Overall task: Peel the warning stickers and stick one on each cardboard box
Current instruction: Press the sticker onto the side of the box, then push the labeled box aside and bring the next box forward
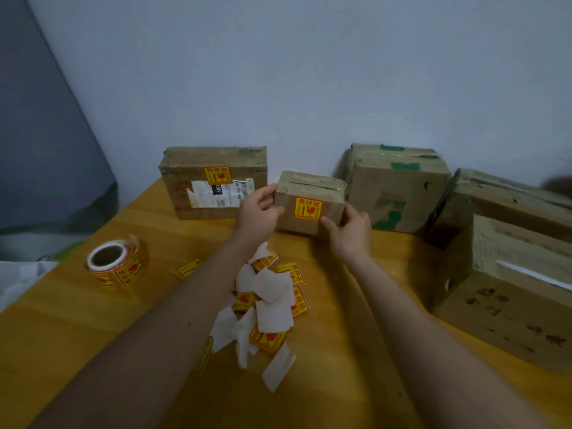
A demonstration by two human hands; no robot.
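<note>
A small cardboard box (309, 188) stands at the back middle of the table with a yellow-and-red warning sticker (308, 209) on its front face. My left hand (258, 212) grips its left side and my right hand (349, 232) grips its lower right corner. To the left, a flat cardboard box (185, 178) stands on edge against the wall and carries its own warning sticker (218, 175). A sticker roll (116, 264) lies at the left. Loose stickers and white backing papers (269, 300) lie heaped between my forearms.
A box with green tape (399, 187) stands against the wall right of the small one. Two larger boxes (510, 292) fill the right side of the orange table (77, 329). A single sticker (188, 268) lies near the roll. Grey fabric lies beyond the left edge.
</note>
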